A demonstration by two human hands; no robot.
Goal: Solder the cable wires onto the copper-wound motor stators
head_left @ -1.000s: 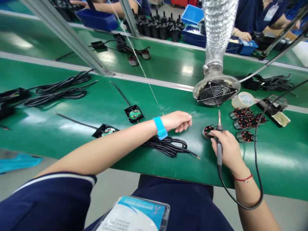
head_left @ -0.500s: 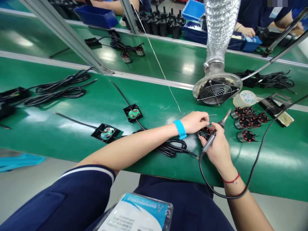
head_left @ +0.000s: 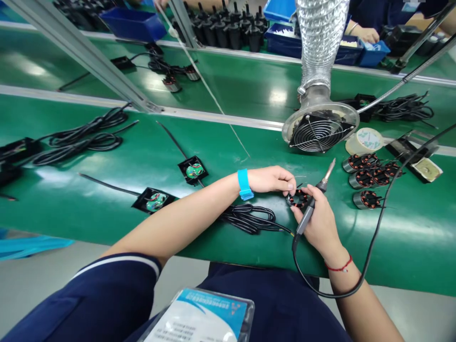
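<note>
I have the right-hand grip (head_left: pixel 322 221) clenched around a soldering iron (head_left: pixel 305 219), and its thumb and forefinger also hold a motor part (head_left: pixel 298 198) with copper windings. That motor part sits between my two grips, at the near middle-right of the worktop (head_left: pixel 228 142). The iron slants across the grip, tip toward the far right and clear of the motor part, while its cord (head_left: pixel 331 296) loops near and passes across the right forearm.

I have the left-hand grip (head_left: pixel 272 179) at the left far rim of the motor part, fingers bunched together; I cannot tell whether they pinch anything. A blue band (head_left: pixel 245 184) circles that wrist, a red bracelet (head_left: pixel 338 267) the other.

Just left of the motor part I see a coil of black cable (head_left: pixel 251 218), partly behind the left forearm. Farther left lie two black boxes (head_left: pixel 156 200) with green circuit boards showing. To the right, more motor parts (head_left: pixel 366 199) stand grouped, with a tape roll (head_left: pixel 368 141) beyond them and a sponge (head_left: pixel 428 170) in a black stand farther right. A round fan (head_left: pixel 318 135) hangs from a foil duct (head_left: pixel 317 42) on the far side of my grips.
</note>
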